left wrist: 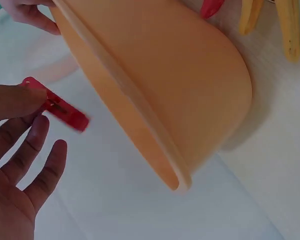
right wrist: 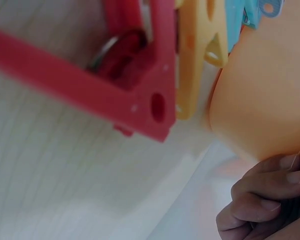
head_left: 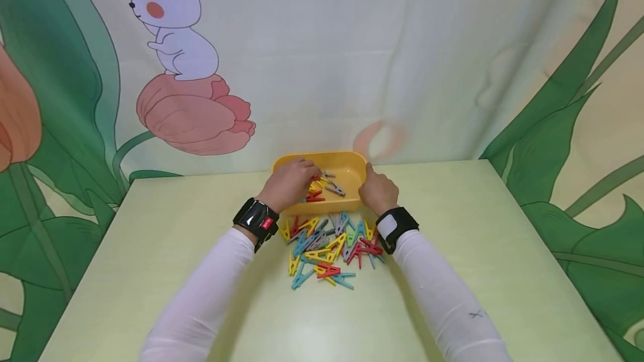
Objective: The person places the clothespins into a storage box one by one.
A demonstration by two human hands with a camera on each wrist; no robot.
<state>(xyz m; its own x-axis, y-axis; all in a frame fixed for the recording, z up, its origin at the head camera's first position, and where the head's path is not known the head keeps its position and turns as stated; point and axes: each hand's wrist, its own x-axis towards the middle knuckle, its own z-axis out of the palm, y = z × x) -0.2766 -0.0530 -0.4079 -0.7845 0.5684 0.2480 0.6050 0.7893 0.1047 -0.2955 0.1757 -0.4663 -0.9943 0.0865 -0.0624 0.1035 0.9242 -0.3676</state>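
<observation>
My left hand (head_left: 288,184) is over the left side of a yellow plastic basin (head_left: 321,206). Between its thumb and forefinger it pinches a red clothespin (left wrist: 65,111), seen close in the left wrist view; the other fingers are spread. On the right, my right hand (head_left: 380,190) grips the basin's rim, thumb at the edge and fingers curled on the outside (right wrist: 262,192). Several red, yellow and grey clothespins (head_left: 334,189) lie inside the basin, partly hidden by the left hand.
In front of the basin spreads a loose pile of clothespins (head_left: 327,248) in red, yellow, blue, green and grey, between the two forearms. They lie on a pale table (head_left: 427,306). Behind the table's far edge hangs a printed curtain (head_left: 312,60).
</observation>
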